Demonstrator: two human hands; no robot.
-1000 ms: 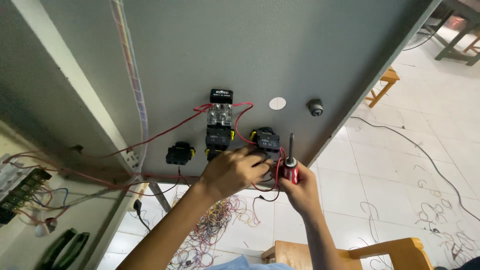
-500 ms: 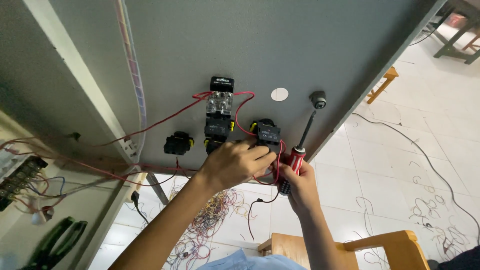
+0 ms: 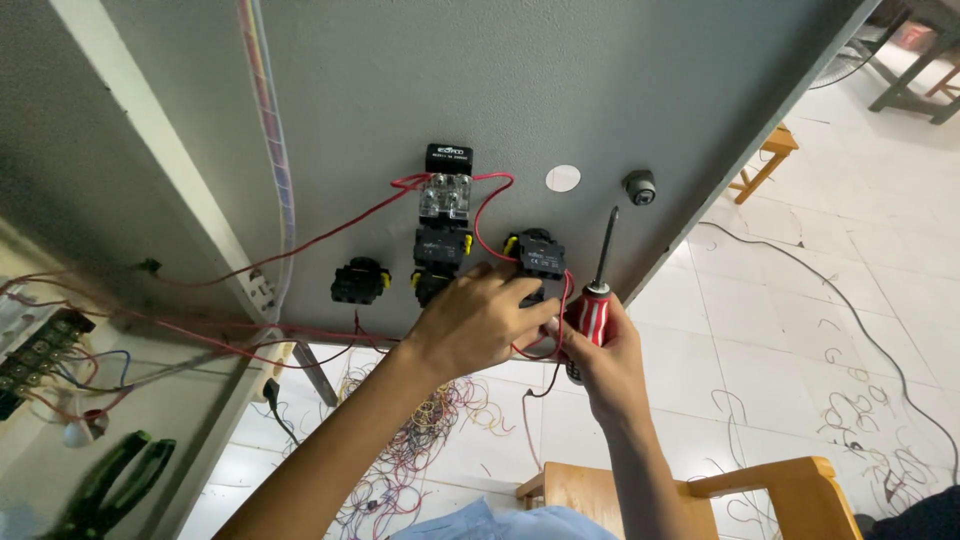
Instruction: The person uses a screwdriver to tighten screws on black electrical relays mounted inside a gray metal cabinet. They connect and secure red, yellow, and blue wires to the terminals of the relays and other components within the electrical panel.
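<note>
I look at the inside of an open grey cabinet door (image 3: pixel 600 90). Several black switch blocks are mounted on it, joined by red wires (image 3: pixel 490 215). My left hand (image 3: pixel 478 318) reaches up to the black block with yellow tabs (image 3: pixel 538 253), fingers closed on a red wire under it. My right hand (image 3: pixel 600 365) grips a red-and-white-handled screwdriver (image 3: pixel 592 310), its shaft pointing up just right of that block. A taller stacked block with a clear part (image 3: pixel 445 215) sits left of it. Another black block (image 3: pixel 359 281) is further left.
A round hole (image 3: pixel 563 178) and a grey lock back (image 3: pixel 640 187) sit on the door. A terminal strip with wires (image 3: pixel 40 350) and green-handled pliers (image 3: pixel 115 480) lie at left. Loose wire scraps (image 3: pixel 410 450) and a wooden chair (image 3: pixel 760 490) are below on the tiled floor.
The screwdriver has swung between the frames: upright, then tilted right toward the lock, now upright again beside the yellow-tabbed block. My left hand stayed at that block.
</note>
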